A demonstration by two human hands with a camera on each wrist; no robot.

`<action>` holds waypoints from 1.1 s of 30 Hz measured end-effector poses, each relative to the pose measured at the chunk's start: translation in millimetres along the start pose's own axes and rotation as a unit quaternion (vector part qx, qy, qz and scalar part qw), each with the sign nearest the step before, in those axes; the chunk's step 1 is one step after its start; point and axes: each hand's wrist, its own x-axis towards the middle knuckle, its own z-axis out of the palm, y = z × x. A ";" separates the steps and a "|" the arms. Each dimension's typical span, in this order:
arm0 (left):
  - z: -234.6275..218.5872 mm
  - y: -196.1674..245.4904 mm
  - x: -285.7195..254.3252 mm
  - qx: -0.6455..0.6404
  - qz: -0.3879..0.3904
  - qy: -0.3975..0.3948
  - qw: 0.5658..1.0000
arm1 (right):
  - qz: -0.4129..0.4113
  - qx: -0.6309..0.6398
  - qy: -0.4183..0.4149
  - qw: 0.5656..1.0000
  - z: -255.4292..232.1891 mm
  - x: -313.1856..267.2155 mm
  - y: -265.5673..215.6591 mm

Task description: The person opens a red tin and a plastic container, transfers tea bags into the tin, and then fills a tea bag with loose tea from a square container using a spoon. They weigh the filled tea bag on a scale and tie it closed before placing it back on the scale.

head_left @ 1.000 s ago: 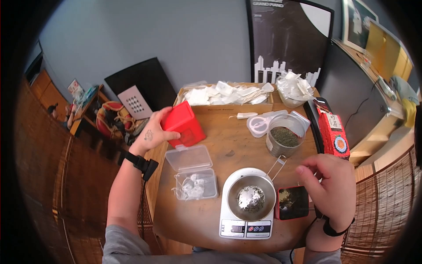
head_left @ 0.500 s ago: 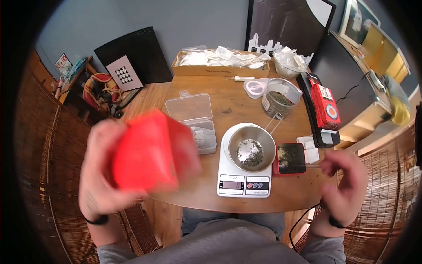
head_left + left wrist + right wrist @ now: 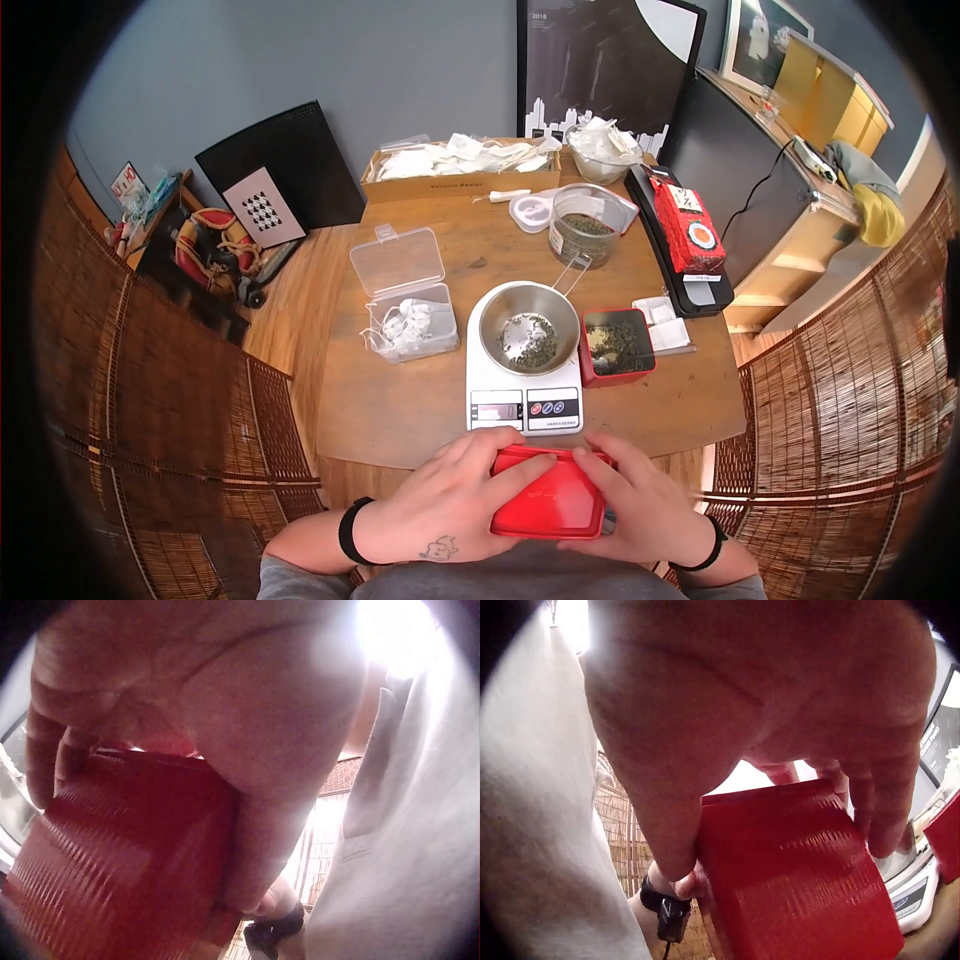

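Observation:
Both hands grip a red box-shaped tin point(image 3: 550, 500) in front of the body, near the table's front edge. My left hand point(image 3: 435, 505) is on its left side, with fingers at the far edge and the thumb on the near side. On the other side my right hand point(image 3: 645, 500) holds it the same way. Ribbed red sides of the tin show in both wrist views. Beyond the hands, a white kitchen scale point(image 3: 525, 412) carries a metal pan point(image 3: 495, 355) with a few dried leaves. An uncovered red tin point(image 3: 612, 378) of dried leaves stands beside it.
A clear lidded box point(image 3: 455, 330) with white pouches stands at the left. Behind the scale are a clear jar point(image 3: 575, 240) of leaves and white scissors point(image 3: 530, 210). A cardboard box point(image 3: 450, 187) lines the back; a red packet point(image 3: 688, 225) lies on a black appliance point(image 3: 700, 298).
My left hand has brought the red tin from the far left of the table toward the body. The right hand has left the uncovered tin's side and now grips the same tin.

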 end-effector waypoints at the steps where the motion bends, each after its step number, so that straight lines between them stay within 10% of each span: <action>1: 1.5 -2.4 0.5 0.004 -0.011 0.003 1.000 | -0.002 0.007 -0.004 1.000 2.1 2.7 3.3; 33: -30.7 -83.2 62.7 -0.022 -0.042 0.022 0.999 | 0.007 0.057 -0.030 0.998 -9.1 104.5 61.7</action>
